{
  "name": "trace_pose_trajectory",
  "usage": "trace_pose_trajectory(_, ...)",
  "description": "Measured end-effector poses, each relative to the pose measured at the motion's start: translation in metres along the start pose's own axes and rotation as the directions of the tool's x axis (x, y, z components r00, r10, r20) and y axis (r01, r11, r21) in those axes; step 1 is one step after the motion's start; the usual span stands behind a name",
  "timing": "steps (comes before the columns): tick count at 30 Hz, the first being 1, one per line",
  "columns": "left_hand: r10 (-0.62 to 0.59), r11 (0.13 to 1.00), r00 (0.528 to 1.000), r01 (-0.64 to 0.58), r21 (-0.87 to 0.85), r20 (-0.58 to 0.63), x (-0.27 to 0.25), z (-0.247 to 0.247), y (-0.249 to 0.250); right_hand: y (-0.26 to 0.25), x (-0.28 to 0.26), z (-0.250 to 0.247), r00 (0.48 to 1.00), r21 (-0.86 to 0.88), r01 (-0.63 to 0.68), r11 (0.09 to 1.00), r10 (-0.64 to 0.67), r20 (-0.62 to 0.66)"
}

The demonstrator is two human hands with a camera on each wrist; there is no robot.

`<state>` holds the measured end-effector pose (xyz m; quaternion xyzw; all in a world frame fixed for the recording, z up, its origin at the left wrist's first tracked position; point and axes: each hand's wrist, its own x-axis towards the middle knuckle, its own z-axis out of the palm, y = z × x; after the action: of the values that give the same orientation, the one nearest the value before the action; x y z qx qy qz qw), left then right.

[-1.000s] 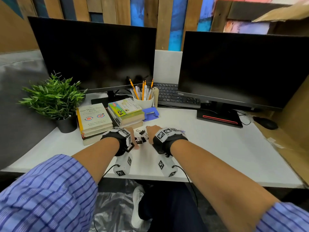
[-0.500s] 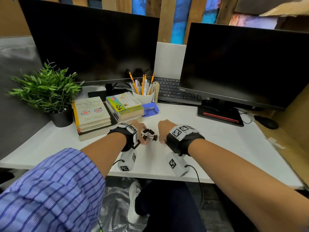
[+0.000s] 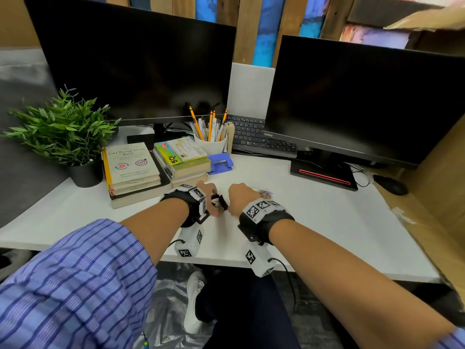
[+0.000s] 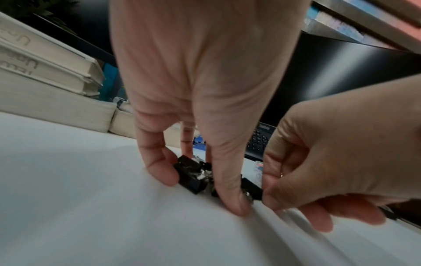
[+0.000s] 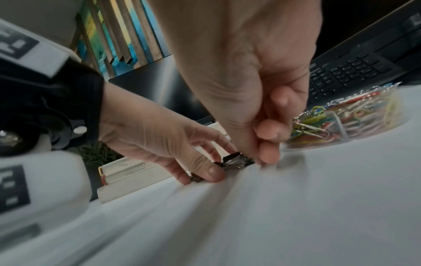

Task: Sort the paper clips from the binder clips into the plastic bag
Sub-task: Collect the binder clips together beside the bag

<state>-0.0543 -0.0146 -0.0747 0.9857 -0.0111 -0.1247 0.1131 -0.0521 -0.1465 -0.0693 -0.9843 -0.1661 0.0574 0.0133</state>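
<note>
A small heap of black binder clips (image 3: pixel 219 201) (image 4: pixel 190 173) (image 5: pixel 237 160) lies on the white desk (image 3: pixel 327 222) between my hands. My left hand (image 3: pixel 212 199) (image 4: pixel 200 189) (image 5: pixel 159 140) curls thumb and fingers round the heap's left side. My right hand (image 3: pixel 235 200) (image 5: pixel 262 154) (image 4: pixel 318 171) has curled fingers, with thumb and forefinger tips pinching a clip at the heap's right end. Just behind the right hand sits the clear plastic bag (image 5: pixel 355 126) holding several coloured paper clips (image 3: pixel 264 194) (image 5: pixel 318 122).
Two stacks of books (image 3: pixel 133 167) stand just left of and behind my left hand, with a potted plant (image 3: pixel 63 132) beyond. A pencil cup (image 3: pixel 210 144), a blue punch (image 3: pixel 221 163), a keyboard (image 3: pixel 261 139) and two monitors line the back. A mouse (image 3: pixel 390 185) lies far right.
The binder clips, loosely spread a second ago, are now bunched into one heap. Both hands have closed in on them and slid a little toward the desk's front edge.
</note>
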Motion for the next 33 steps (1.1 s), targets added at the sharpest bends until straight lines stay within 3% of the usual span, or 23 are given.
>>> trace_pose_trajectory(4,0.006,1.000,1.000,-0.006,0.028,-0.001,-0.002,0.002,0.002,0.004,-0.005,-0.008,1.000,-0.035,0.016,0.999,-0.015,0.021)
trace_pose_trajectory(6,0.012,1.000,1.000,-0.012,0.016,0.017,-0.001,0.001,0.002,0.016,-0.003,-0.022,0.998,-0.007,-0.051,0.999,0.051,-0.034)
trace_pose_trajectory(8,0.018,1.000,0.999,-0.017,-0.020,0.050,0.001,-0.001,0.000,0.035,0.003,-0.035,0.986,0.071,-0.137,0.988,0.143,-0.088)
trace_pose_trajectory(11,0.020,0.998,0.996,-0.016,-0.056,0.088,0.004,-0.006,-0.003,0.059,0.010,-0.039,0.975,0.198,-0.205,0.959,0.218,-0.046)
trace_pose_trajectory(14,0.017,0.997,0.999,-0.014,-0.070,0.047,0.002,-0.006,-0.006,0.065,0.016,-0.032,0.970,0.302,-0.235,0.924,0.241,0.017)
trace_pose_trajectory(17,-0.013,0.998,1.000,0.014,-0.058,0.016,-0.001,-0.003,-0.011,0.058,0.017,-0.031,0.967,0.414,-0.228,0.881,0.254,-0.008)
trace_pose_trajectory(20,-0.021,0.998,0.998,0.024,-0.053,0.055,-0.004,-0.006,-0.014,0.040,0.012,-0.037,0.982,0.481,-0.102,0.871,0.166,-0.092)
trace_pose_trajectory(22,-0.019,0.998,0.997,0.023,-0.056,0.070,-0.005,-0.009,-0.013,0.021,0.005,-0.039,0.999,0.421,-0.028,0.906,0.041,-0.023)
trace_pose_trajectory(24,-0.005,0.998,0.998,0.009,-0.059,0.065,-0.006,-0.010,-0.011,0.004,0.006,-0.032,0.988,0.288,0.040,0.957,-0.080,0.129)
trace_pose_trajectory(26,-0.002,0.999,0.999,0.004,-0.037,0.047,-0.009,-0.010,-0.008,-0.007,0.012,-0.018,0.969,0.122,0.058,0.991,-0.085,0.231)
trace_pose_trajectory(28,-0.019,0.999,0.999,0.021,-0.039,0.036,-0.011,-0.009,-0.005,-0.009,0.028,0.002,0.973,0.022,0.012,1.000,-0.016,0.231)
trace_pose_trajectory(33,-0.050,0.998,0.999,0.050,-0.025,0.023,-0.012,-0.007,-0.002,-0.016,0.034,0.004,0.963,0.105,0.071,0.992,-0.096,0.251)
